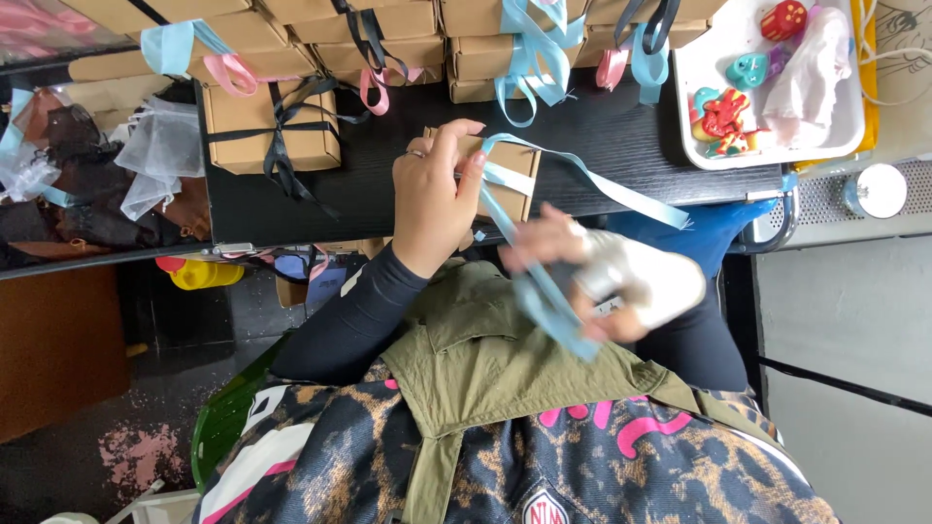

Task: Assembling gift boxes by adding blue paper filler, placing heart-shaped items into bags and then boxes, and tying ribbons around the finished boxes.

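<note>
A black table (pixel 602 136) fills the upper middle of the view, its far edge lined with stacked brown cardboard boxes (pixel 388 24) tied in blue, pink and black ribbon. At its right end lies a white tray (pixel 854 116) of small coloured trinkets; off its left end is a heap of sheer fabric pouches (pixel 146 155). A box tied with black ribbon (pixel 272 126) stands alone near the left edge. Just right of it, the small brown box (pixel 510 175) sits at the near edge. The left hand (pixel 432 199) presses down on it, fingers closed over the top, hiding its left part. The right hand (pixel 602 277), blurred and bandaged white, grips the light blue ribbon (pixel 582 180) that runs over the box.
</note>
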